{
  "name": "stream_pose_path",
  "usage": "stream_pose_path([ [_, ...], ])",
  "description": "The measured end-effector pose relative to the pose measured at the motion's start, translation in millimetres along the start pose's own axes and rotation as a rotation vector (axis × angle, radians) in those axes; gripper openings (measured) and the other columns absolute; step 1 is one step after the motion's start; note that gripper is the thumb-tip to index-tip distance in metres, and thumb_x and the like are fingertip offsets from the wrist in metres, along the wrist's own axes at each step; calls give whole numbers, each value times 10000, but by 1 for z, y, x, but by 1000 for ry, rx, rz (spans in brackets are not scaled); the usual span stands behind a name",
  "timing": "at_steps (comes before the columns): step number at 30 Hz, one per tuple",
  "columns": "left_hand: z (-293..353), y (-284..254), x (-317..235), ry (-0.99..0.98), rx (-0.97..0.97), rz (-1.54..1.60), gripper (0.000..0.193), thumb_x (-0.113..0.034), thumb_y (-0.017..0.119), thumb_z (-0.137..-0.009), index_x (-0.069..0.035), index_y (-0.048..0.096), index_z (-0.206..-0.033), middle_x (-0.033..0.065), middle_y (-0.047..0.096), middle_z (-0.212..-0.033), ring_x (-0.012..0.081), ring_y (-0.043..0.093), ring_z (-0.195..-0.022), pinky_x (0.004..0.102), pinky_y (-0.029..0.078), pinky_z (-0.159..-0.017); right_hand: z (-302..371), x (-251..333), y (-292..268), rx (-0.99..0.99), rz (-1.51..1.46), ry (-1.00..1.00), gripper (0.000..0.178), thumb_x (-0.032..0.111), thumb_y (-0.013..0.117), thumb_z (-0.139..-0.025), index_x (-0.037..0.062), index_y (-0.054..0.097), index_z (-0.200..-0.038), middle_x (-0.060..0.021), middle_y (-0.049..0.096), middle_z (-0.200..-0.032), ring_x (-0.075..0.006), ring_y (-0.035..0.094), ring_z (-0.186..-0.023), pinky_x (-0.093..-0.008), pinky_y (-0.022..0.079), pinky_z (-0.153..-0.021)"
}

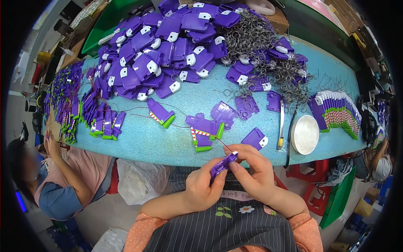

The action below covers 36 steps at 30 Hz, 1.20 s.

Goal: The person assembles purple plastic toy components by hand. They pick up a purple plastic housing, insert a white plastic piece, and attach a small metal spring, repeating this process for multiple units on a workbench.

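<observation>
Close in front of my apron, my left hand [202,185] grips a purple plastic part [220,167] tilted on edge, with a small white tip at its upper end. Thumb and index finger of my right hand [257,171] are closed at that same end. A thin dark red wire [223,145] runs from the table to my right fingertips. Just beyond my hands lie purple pieces with green ends and red-and-white stripes [203,136]. A purple shell with a white corner [255,138] rests beyond my right hand.
A large heap of purple shells [147,63] fills the far table, beside piled grey rings [252,38]. At right are a white round dish [304,135], a box cutter [281,128] and a row of striped assemblies [338,111]. Another person [69,180] sits at left, near wired parts.
</observation>
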<state>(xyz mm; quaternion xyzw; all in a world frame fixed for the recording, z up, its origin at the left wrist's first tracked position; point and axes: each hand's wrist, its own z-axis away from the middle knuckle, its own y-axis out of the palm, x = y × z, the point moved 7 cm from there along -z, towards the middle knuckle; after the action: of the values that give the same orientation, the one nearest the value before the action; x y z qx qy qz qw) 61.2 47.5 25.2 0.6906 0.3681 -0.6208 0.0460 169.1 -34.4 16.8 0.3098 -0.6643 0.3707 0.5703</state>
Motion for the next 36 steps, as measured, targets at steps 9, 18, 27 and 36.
stream_pose_path([
  [9,2,9,10,-6,-13,64,276,-21,579,-851,79,521,-1101,158,642,-827,161,620,-573,289,479,-499,2,1,-3,-92,124,-21,206,-10,583,-779,-48,627,-976,-163,650,-971,-233,636,-854,-312,494,-744],
  [18,9,33,35,-516,423,787,305,-44,415,-949,55,404,-1237,163,541,-1168,195,562,-1061,357,503,-897,-6,-20,-25,191,-68,461,154,68,632,-793,-17,681,-911,-62,674,-767,-64,587,-692,-231,466,-597],
  [27,15,35,24,-601,359,975,312,-72,431,-952,18,394,-1248,183,559,-1146,235,587,-1038,379,498,-897,-55,9,-56,-347,944,-195,71,66,657,-738,24,659,-795,-71,547,-742,-208,561,-681,-317,461,-562],
  [36,14,36,19,-671,340,999,342,-87,427,-952,8,349,-1271,219,560,-1157,298,608,-1015,392,495,-882,-61,-9,-59,-232,1256,-151,30,26,580,-732,19,589,-760,-110,513,-793,-278,530,-820,-358,477,-644],
])
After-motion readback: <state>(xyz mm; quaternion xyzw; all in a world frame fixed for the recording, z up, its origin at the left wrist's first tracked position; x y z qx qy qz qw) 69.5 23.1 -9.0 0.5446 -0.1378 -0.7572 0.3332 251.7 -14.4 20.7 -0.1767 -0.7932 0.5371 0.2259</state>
